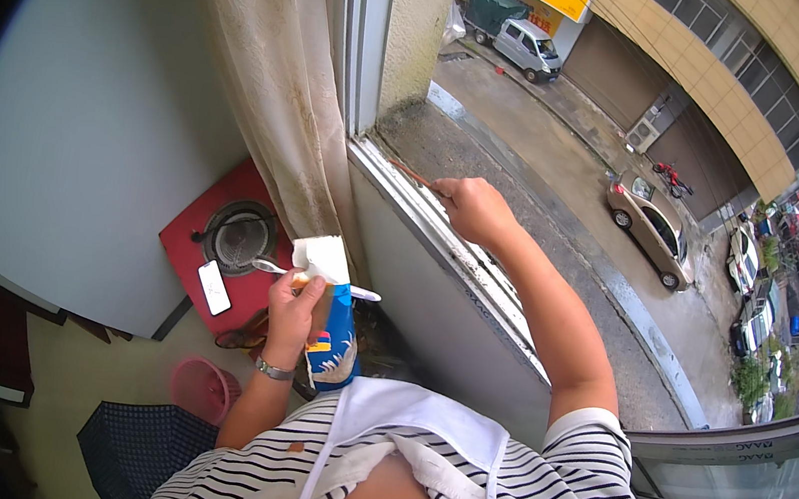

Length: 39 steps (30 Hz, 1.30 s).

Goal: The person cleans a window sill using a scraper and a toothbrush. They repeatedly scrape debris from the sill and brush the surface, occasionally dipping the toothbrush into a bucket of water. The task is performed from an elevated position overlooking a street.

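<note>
My right hand is closed around a thin reddish-brown stick, whose far end lies at the white window track near its left corner. My left hand holds a white sheet or pad, a white toothbrush-like tool and a blue printed packet together, in front of my chest. The thumb lies over them, so how each is gripped is partly hidden. Dark marks and worn paint show along the track.
A patterned curtain hangs left of the window. Below it a red table bears a phone and a round metal-rimmed item. A pink basket and dark checked umbrella are at lower left. Outside are a ledge and parked vehicles.
</note>
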Motion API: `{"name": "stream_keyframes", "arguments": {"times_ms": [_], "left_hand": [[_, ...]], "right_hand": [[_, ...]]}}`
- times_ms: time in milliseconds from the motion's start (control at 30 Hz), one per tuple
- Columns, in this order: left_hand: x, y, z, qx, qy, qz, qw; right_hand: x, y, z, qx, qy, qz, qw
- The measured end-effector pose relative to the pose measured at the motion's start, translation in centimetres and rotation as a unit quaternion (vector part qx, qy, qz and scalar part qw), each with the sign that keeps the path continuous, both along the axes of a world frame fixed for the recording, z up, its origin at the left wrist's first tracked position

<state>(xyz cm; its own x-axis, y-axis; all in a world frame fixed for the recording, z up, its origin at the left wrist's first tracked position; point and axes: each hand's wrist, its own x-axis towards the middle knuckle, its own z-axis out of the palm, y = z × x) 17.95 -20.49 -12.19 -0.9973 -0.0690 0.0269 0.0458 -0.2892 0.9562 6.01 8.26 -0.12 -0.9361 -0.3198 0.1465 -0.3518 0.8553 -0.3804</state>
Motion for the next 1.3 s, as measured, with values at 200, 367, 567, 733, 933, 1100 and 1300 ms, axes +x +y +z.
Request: {"name": "stream_keyframes", "arguments": {"times_ms": [200,367,567,733,933,1100,1300], "left_hand": [[1.3,-1.4,0.6,-0.043,0.0,0.039,0.998],[3.6,-3.7,1.1,-0.074,-0.006,0.104,0.992],[5.2,-5.5,-0.1,-0.08,-0.023,0.17,0.982],[4.9,-4.1,0.9,-0.087,-0.035,0.157,0.983],[3.8,-2.8,1.0,-0.102,-0.017,0.155,0.983],[3.2,-2.7,0.7,-0.131,-0.01,0.161,0.978],[2.4,-1.2,2.2,-0.108,-0.023,0.143,0.984]], "right_hand": [[-5.1,-4.3,-1.3,0.061,0.002,0.035,0.997],[-9.3,-6.1,-0.4,0.163,0.018,0.002,0.986],[-8.8,-6.8,1.4,0.25,0.056,0.031,0.966],[-9.5,-5.9,0.2,0.227,0.084,0.033,0.97],[-9.6,-5.5,-0.7,0.226,0.098,0.024,0.969],[-9.6,-6.7,-1.3,0.232,0.145,0.024,0.962],[-8.7,-8.3,-1.4,0.287,0.153,0.044,0.945]]}}
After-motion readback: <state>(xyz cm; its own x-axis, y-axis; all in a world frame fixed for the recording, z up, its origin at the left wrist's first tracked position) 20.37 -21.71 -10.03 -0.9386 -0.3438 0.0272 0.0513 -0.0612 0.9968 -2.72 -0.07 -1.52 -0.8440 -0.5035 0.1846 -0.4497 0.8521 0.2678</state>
